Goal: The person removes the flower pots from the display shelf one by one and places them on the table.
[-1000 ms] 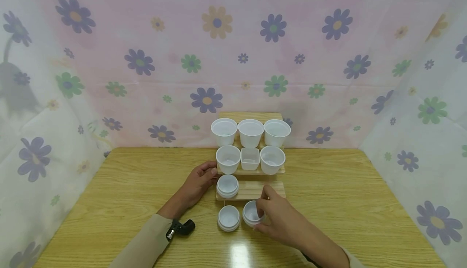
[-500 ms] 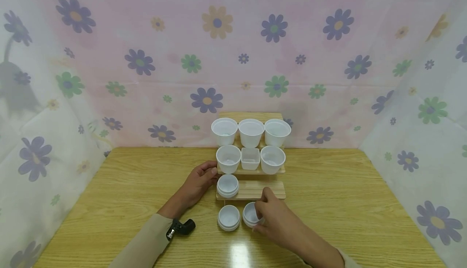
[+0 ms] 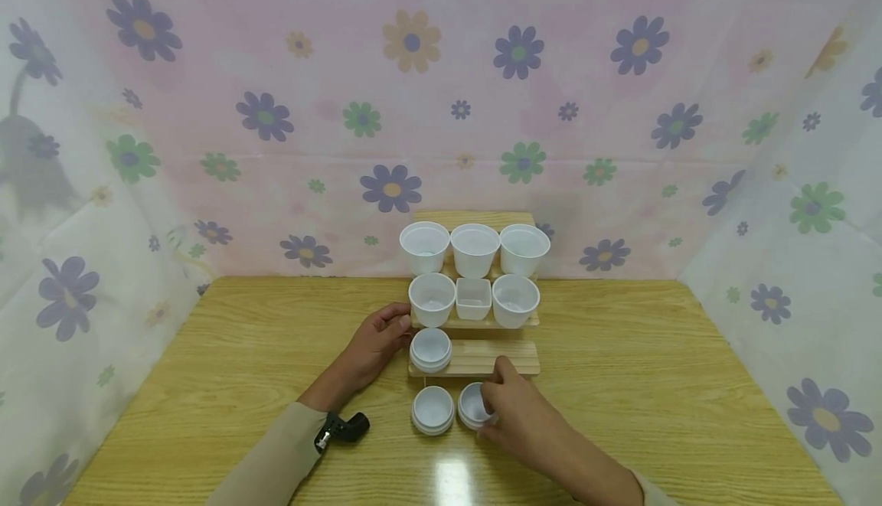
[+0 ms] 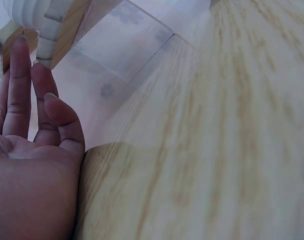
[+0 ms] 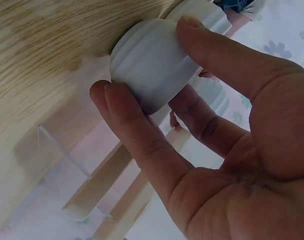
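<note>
My right hand (image 3: pixel 527 418) pinches a small round white cup (image 3: pixel 472 405) on the table at the front. In the right wrist view, thumb and fingers sit around the ribbed sides of this cup (image 5: pixel 152 62). A matching cup (image 3: pixel 433 409) stands just left of it. My left hand (image 3: pixel 375 344) touches the left side of a tiered wooden stand (image 3: pixel 496 358). Its fingertips meet the ends of the stand's boards (image 4: pixel 69 32) in the left wrist view, some fingers fairly straight. Another small cup (image 3: pixel 431 348) sits at the left of the lowest board.
The middle board bears two round tubs (image 3: pixel 432 299) (image 3: pixel 515 299) with a square cup (image 3: pixel 474 298) between them. Three wide tubs (image 3: pixel 475 249) line the upper tier. Behind the wooden table (image 3: pixel 620 383) hangs a flowered cloth (image 3: pixel 455 70).
My right hand and the cup it pinches have shifted very slightly; the cup stays beside its match. My left hand keeps its place at the stand.
</note>
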The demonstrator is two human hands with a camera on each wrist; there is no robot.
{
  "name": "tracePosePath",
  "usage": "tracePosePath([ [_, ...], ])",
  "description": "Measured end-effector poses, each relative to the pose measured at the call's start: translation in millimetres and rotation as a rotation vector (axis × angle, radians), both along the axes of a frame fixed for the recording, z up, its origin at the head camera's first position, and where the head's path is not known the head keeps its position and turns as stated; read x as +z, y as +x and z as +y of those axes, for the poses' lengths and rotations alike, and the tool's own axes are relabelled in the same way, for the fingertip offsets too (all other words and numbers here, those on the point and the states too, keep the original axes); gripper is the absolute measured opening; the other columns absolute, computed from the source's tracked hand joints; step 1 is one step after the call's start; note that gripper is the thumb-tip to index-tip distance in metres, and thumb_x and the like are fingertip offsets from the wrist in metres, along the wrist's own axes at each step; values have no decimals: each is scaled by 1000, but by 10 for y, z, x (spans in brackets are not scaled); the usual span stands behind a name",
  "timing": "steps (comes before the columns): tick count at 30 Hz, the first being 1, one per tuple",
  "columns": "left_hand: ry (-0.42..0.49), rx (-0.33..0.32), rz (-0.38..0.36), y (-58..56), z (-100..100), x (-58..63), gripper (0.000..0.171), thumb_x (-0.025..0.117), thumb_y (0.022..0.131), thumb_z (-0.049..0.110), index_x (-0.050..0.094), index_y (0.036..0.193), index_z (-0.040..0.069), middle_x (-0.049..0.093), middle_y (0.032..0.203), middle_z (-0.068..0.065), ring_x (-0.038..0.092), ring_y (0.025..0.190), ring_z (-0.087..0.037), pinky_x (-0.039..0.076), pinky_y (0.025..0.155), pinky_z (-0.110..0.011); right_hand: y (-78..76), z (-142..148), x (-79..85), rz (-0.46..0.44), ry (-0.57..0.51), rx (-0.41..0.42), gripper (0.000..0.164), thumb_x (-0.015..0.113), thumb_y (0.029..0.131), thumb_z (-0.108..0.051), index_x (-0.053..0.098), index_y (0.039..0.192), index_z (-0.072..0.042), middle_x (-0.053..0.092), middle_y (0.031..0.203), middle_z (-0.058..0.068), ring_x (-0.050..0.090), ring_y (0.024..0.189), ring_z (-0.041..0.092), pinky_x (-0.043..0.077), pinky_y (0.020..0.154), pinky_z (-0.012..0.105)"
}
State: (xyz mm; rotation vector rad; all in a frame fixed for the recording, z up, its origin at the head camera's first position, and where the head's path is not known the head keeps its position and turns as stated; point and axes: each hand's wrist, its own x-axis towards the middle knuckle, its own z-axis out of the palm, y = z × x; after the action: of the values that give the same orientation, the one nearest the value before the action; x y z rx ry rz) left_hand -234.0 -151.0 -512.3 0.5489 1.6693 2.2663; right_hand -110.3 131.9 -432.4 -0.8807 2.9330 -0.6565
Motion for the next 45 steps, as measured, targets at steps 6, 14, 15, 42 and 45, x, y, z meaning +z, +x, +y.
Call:
tracePosePath([
  [6, -14, 6, -7, 9, 0, 14, 19, 54, 113, 17, 65, 128, 17, 73, 115, 5, 69, 104, -12, 55, 92, -28, 10, 0, -3, 25, 7, -10, 40, 99, 74, -14, 59, 78, -12, 45, 96, 1, 54, 76, 13, 52, 65, 26],
  [14, -17, 4, -12, 14, -6, 9, 18, 55, 113, 18, 66, 128, 18, 73, 115, 5, 68, 105, -12, 55, 91, -28, 17, 22, 34, 5, 21, -11, 35, 98, 75, -14, 63, 81, -10, 50, 96, 1, 55, 78, 12, 54, 67, 28],
  [15, -16, 4, -12, 15, -6, 7, 18, 55, 113, 18, 66, 128, 17, 73, 115, 6, 68, 105, -12, 55, 92, -28, 21, 28, 45, 0, 20, -14, 34, 98, 75, -14, 64, 83, -9, 51, 96, 1, 56, 79, 12, 54, 67, 29],
  [42, -13, -10, 15, 4, -7, 15, 20, 54, 114, 18, 67, 128, 19, 73, 116, 5, 69, 105, -12, 55, 91, -28, -19, 4, 253, 200, -164, -26, 32, 92, 84, -13, 73, 109, -12, 63, 106, -1, 63, 90, 12, 57, 76, 32],
  [45, -13, -9, 13, 6, -11, 18, 19, 54, 113, 18, 67, 128, 19, 73, 116, 5, 69, 105, -12, 55, 91, -28, -40, -5, 249, 204, -182, -39, 32, 92, 84, -13, 73, 110, -13, 64, 108, 1, 65, 93, 15, 58, 77, 33],
])
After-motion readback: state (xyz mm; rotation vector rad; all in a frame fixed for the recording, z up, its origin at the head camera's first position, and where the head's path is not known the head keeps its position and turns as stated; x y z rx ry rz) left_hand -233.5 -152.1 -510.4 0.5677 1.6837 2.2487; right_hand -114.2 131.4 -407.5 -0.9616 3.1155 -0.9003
